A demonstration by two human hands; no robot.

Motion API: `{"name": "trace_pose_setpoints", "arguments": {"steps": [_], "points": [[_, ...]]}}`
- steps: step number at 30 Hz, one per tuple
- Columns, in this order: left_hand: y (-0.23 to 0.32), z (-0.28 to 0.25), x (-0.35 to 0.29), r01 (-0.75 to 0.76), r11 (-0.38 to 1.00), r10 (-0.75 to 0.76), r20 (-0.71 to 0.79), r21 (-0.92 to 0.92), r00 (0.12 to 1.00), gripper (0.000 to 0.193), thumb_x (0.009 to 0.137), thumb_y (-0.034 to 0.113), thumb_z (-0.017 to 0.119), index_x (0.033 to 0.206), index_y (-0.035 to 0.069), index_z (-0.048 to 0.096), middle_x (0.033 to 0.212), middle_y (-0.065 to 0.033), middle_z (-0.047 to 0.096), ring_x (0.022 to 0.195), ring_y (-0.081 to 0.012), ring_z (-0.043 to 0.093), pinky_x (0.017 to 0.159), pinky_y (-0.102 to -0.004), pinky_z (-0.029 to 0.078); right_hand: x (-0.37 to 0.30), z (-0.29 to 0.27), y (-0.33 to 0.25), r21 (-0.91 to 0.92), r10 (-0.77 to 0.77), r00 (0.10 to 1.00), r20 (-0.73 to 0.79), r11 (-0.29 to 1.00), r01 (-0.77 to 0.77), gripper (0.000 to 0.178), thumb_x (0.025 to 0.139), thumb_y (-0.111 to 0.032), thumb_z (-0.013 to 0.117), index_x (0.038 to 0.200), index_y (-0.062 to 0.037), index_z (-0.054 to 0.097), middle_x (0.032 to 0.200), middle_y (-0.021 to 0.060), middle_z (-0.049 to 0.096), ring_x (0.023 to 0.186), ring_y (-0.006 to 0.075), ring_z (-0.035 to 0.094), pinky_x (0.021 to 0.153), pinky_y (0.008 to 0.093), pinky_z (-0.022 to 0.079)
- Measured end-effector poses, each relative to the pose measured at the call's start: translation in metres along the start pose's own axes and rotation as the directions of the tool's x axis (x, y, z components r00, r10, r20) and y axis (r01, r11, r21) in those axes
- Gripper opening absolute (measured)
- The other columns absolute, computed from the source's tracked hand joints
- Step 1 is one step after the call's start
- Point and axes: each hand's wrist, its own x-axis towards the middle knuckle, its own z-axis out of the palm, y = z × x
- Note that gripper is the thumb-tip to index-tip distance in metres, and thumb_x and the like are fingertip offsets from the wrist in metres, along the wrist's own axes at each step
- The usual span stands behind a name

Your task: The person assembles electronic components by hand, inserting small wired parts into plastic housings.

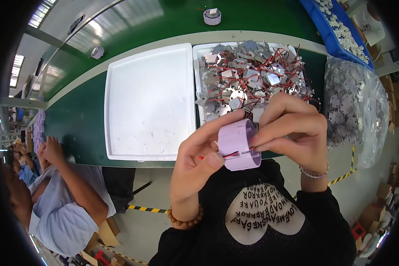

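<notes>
A white foam tray (pixel 148 99) lies bare on the green desk (pixel 75 119), edge to edge with a second white tray (pixel 200 57) heaped with small metal plates and red and black wires (pixel 252 73). To the right of that heap sits a clear plastic bag (pixel 354 106) stuffed with pale round parts, and beyond it a blue bin (pixel 323 26) of small white pieces runs along the far side. Two round white housings (pixel 212 17) (pixel 97 52) stand well apart on the far green belt. At lower left a co-worker in a light blue shirt (pixel 62 208) leans toward the desk, hands raised near a row of lilac pieces (pixel 40 126). Nothing lies between the person's hands and the trays.

The desk is a long green conveyor line with a pale strip down its middle, in a factory hall with ceiling strip lights and a grey floor marked by yellow-and-black tape (pixel 341 177).

Held up above the desk's near edge, just in front of the wire-filled tray, a lilac plastic ring (pixel 237 144) sits between both hands. The left hand (pixel 195 159) has its grip closed, thumb and fingers pinching red and black wires (pixel 221 155) at the ring's side slot, the thumb touching the ring. The right hand (pixel 292 133) curls over the ring's right rim, its grip closed on it with fingertips pressed to the top edge.
</notes>
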Motion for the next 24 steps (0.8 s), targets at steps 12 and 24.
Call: {"name": "trace_pose_setpoints", "arguments": {"steps": [12, 24], "points": [[-0.003, -0.008, -0.001, 0.229, 0.971, -0.237, 0.133, 0.075, 0.962, 0.073, 0.082, 0.043, 0.052, 0.121, -0.016, 0.031, 0.120, -0.0240, 0.043, 0.109, -0.0257, 0.048, 0.092, -0.0348, 0.039, -0.018, 0.005, 0.005, -0.368, -0.392, 0.916, -0.081, 0.866, 0.338, 0.027, 0.052, -0.005, 0.071, 0.079, -0.0077, 0.068, 0.071, 0.0013, 0.055, 0.059, 0.0131, 0.050, 0.050, 0.0234, 0.038], [0.003, -0.005, 0.003, 0.099, 0.992, -0.111, 0.164, 0.078, 0.980, 0.048, 0.078, 0.005, 0.056, 0.122, -0.008, 0.039, 0.110, -0.0118, 0.043, 0.104, -0.0194, 0.048, 0.087, -0.0308, 0.039, -0.028, 0.008, 0.005, 0.335, 0.265, 0.964, 0.021, 0.907, -0.257, 0.015, 0.063, 0.005, 0.069, 0.076, 0.0000, 0.064, 0.073, 0.0044, 0.053, 0.065, 0.0113, 0.048, 0.057, 0.0235, 0.037]]}}
